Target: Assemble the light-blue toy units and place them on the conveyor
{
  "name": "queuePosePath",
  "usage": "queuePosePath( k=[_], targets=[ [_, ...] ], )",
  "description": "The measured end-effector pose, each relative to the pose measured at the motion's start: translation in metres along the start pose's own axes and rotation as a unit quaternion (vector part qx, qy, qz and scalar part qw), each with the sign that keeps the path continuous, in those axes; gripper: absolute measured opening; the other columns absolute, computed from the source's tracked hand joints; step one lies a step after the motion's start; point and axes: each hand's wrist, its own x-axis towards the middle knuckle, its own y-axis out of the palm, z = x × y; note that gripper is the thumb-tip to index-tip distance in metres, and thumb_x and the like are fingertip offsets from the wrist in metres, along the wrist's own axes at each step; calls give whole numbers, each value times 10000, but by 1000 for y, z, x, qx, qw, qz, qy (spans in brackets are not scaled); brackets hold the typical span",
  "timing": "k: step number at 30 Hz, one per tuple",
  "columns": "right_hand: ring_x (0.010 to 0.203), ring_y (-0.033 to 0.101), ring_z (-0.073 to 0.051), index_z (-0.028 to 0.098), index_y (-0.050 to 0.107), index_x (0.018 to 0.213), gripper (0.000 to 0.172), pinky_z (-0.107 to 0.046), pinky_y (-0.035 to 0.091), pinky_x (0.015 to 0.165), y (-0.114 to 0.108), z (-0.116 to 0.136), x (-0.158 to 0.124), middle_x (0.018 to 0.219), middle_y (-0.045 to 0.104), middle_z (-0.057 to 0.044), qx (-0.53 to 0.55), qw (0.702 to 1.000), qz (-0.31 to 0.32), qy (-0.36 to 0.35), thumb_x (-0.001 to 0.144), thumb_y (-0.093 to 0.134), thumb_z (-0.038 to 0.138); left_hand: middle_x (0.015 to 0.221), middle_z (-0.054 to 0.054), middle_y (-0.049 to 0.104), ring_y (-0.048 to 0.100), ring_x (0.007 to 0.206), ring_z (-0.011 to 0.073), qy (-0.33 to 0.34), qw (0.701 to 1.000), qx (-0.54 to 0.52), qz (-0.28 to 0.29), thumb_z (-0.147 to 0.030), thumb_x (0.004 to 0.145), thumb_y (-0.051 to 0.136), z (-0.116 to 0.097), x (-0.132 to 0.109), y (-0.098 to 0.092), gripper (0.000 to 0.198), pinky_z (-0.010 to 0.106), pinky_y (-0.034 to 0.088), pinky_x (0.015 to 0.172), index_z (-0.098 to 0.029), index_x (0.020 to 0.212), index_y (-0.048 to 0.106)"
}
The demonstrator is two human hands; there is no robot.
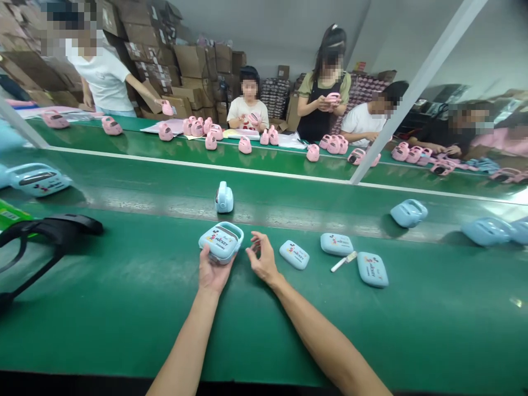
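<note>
A light blue handled case [220,242] with a cartoon print rests in my left hand [214,273], whose fingers wrap its underside. Just to its right, my right hand [263,257] is raised with fingers curved and apart, touching nothing. Right of that hand lies a blue printed panel [294,254] on the green surface. Farther right are a second blue panel [336,243] and a third blue panel [373,269], with a white pen-like tool [343,262] between them. Beyond my left hand stands another blue case [224,197], upright.
More blue cases sit at the left [40,179] and right [409,213]. A black strap [49,236] lies at the left. Past a white rail [198,163], several people handle pink cases along a green bench, with cardboard boxes [192,61] stacked behind.
</note>
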Motion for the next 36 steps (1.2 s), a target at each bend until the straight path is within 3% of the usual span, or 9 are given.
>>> queuePosePath(
  k=[2,5,10,17,20,23,25,32,36],
  targets=[
    [830,639,-171,238,541,1323,490,-346,597,791,5,5,-9,1152,607,-83,-51,993,74,-79,839,592,192,1153,72,755,692,1135,281,23,999,23,1,-211,842,696,-2,1,-2,485,451,582,956,-254,1312,586],
    [804,640,-173,270,516,1371,550,-346,601,787,5,10,-15,1169,608,-74,-105,978,148,-106,838,585,153,1097,66,764,718,1041,268,39,998,53,-1,-221,831,694,-4,0,-2,421,414,610,888,-232,1246,628],
    [742,644,-178,275,544,1361,501,-349,595,753,2,9,-17,1151,636,-83,-139,974,137,-111,871,570,179,990,90,763,732,868,278,14,997,76,-8,-350,873,607,-6,-5,5,330,448,631,752,-179,1150,658],
    [691,617,-188,248,620,1208,351,-332,567,700,2,11,-21,943,677,-62,-118,979,121,-115,868,538,218,956,84,755,719,840,272,8,998,67,-18,-389,838,627,-6,-7,6,337,452,616,758,-193,1112,650],
    [647,593,-176,235,608,1057,215,-315,544,632,2,10,-19,853,646,-40,-71,993,47,-77,856,532,235,1007,56,753,713,924,263,53,992,113,7,-335,749,733,-3,-7,3,400,401,600,808,-226,1124,645],
    [638,575,-161,229,520,990,155,-293,514,591,3,5,-15,821,601,-21,-35,997,-73,-9,835,529,228,1140,17,727,668,1114,249,148,963,219,50,-193,579,861,4,-6,-2,637,299,544,912,-282,1166,628],
    [645,574,-149,228,481,998,190,-278,499,582,4,2,-12,843,592,-17,-27,994,-106,15,816,531,206,1200,17,697,644,1160,244,200,929,301,75,-153,501,902,9,-5,-6,789,262,519,932,-293,1216,599],
    [690,582,-144,212,492,1053,276,-271,516,594,7,-2,-12,928,582,-33,-48,993,-96,-41,793,494,120,1227,51,640,657,1076,242,243,860,436,111,-296,512,915,13,6,-19,887,325,532,918,-260,1302,514],
    [1087,610,-244,221,496,1282,618,-384,584,815,3,2,-14,1264,526,-133,-85,983,-75,-147,690,477,45,1231,56,625,644,1081,238,258,837,470,107,-318,533,911,11,5,-20,886,334,519,934,-260,1317,503]
  ],
)
